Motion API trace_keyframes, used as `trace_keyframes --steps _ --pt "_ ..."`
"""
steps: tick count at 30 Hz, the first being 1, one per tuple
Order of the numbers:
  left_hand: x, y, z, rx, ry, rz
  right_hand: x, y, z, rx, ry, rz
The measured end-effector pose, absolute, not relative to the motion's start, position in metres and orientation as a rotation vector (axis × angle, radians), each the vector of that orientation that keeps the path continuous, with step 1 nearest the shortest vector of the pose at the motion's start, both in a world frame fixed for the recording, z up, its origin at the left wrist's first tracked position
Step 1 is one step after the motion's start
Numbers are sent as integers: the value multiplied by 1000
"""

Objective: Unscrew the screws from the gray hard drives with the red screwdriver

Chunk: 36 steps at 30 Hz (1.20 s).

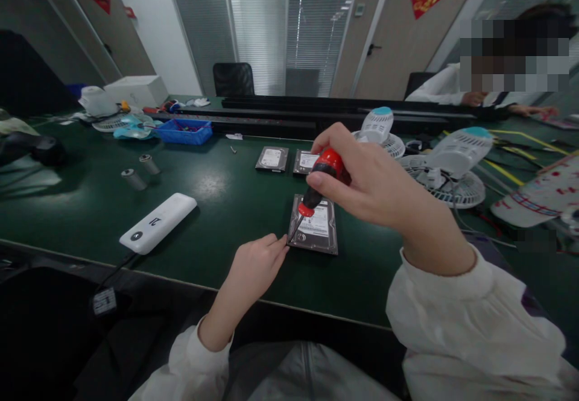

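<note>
My right hand (362,178) is wrapped round the handle of a red and black screwdriver (312,196). The shaft slants down to the lower left corner of a hard drive (316,241), which lies on the green table. At that same corner, my left hand (257,265) has its fingers drawn together against the drive's edge, beside the screwdriver tip. Whether a small screw is there is too fine to tell. Just behind lie a second hard drive (272,158) and a third hard drive (304,161), the third partly hidden by my right hand.
A white power bank (158,223) and two metal cylinders (134,179) lie to the left. Further back is a blue tray (184,132). White fans (456,166) and cables stand on the right. Black rails (271,125) cross the back. A person (443,87) sits at far right.
</note>
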<state>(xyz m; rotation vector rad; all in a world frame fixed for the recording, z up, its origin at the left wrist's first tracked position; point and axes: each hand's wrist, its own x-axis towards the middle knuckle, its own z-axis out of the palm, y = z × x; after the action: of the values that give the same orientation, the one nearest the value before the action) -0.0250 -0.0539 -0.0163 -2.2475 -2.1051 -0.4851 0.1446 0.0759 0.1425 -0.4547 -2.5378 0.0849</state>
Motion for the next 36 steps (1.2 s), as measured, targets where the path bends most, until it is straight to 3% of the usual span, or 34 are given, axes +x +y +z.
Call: trace_keyframes --steps 7,15,21,27,36 --pt "-24 -54 -14 -2250 -2123 -495 147 76 144 -372 -2581 165" --pt "-24 -54 -15 -2250 -2131 -486 149 75 149 -636 -2511 -62" --pt "-25 -53 -17 -2244 -2118 -488 142 77 141 -315 -2439 75" --pt "-25 -53 -17 -2240 -2096 -491 144 70 143 -498 -2435 -61" --pt "-25 -55 -18 -2235 -2088 -483 145 76 141 -346 -2480 175"
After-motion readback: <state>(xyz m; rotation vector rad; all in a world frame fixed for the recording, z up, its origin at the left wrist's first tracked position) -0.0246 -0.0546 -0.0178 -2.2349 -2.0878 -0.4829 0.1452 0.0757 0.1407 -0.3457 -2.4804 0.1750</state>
